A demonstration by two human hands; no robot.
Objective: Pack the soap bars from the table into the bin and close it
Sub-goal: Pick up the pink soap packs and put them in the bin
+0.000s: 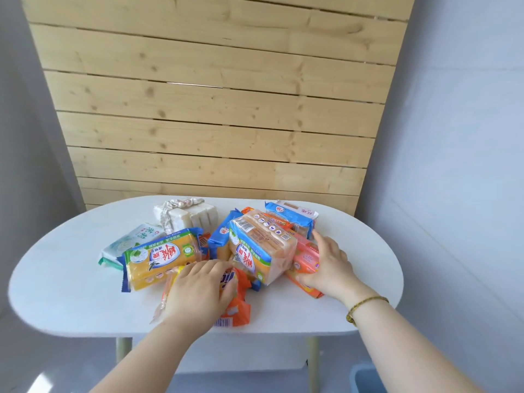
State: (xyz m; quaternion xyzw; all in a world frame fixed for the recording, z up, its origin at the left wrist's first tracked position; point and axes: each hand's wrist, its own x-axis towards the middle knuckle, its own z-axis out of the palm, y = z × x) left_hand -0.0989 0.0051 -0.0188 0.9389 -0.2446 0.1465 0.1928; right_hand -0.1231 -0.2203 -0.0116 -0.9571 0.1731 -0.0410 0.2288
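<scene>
Soap packs: all are lying in a loose heap on the tabletop [62, 293], with none packed yet. The tilted yellow pack [261, 248] is leaning at the heap's centre.
Left hand [198, 290]: it is lying palm down, fingers curving round the orange pack [238, 307] just nearer than the tilted yellow pack.
Right hand [326, 265]: it is gripping the pink pack [304, 258], which is touching the tilted yellow pack's right side. The thumb is at the near edge and the fingers are over the top.
Bin [365, 375]: a pale blue corner, probably the bin, is showing on the floor well below and right of the tilted yellow pack. Its lid is not showing.
Risk, toppling: the tilted yellow pack is resting on its neighbours, so pulling the pink pack out may be tipping it over.
Risk, slipping: the wrappers are looking glossy and the orange pack is sitting close to the near rim, so it may be sliding off.
Risk, dropping: the bin is sitting low, so carrying two packs at once is risking a miss.
Count, soap packs: at least nine, with overlaps hiding some. These include a white bundle [184, 217] behind and left, and a green-white pack [127, 242] far left.
Count, hands: two.
Count, bins: one.
</scene>
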